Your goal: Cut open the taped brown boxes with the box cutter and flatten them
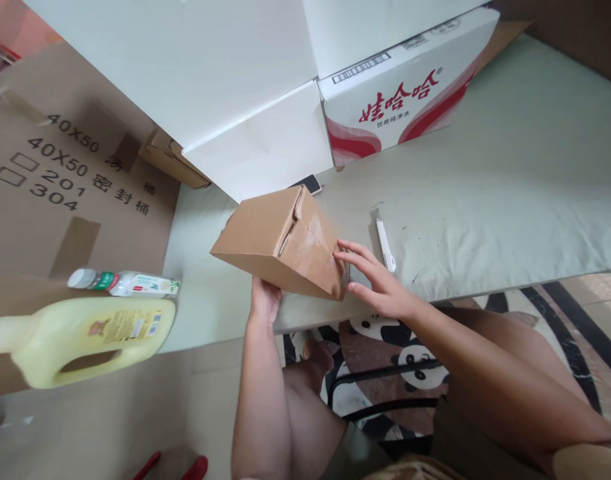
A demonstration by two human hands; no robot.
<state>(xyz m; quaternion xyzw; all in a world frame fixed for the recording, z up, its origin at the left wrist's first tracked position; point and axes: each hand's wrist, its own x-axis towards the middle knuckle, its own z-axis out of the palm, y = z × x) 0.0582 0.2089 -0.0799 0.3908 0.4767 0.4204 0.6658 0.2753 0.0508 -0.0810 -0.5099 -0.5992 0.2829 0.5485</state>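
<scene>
A brown cardboard box [255, 223] is tilted above the front edge of the pale cloth-covered table [485, 200]. My left hand [265, 300] holds it from below, its fingers hidden under the box. At the box's right end, my right hand [373, 280] has its fingers spread, the fingertips against the creased end face. Nothing is gripped in that hand. A white utility knife [384, 243] lies on the cloth just beyond my right hand. Behind the box, a dark phone [313, 185] is partly covered.
White cartons, one with red print [395, 107], line the back. On the left are a large printed carton [85, 173], a clear bottle [135, 285] and a pale yellow jug [100, 333]. A black metal frame [390, 373] shows near my legs.
</scene>
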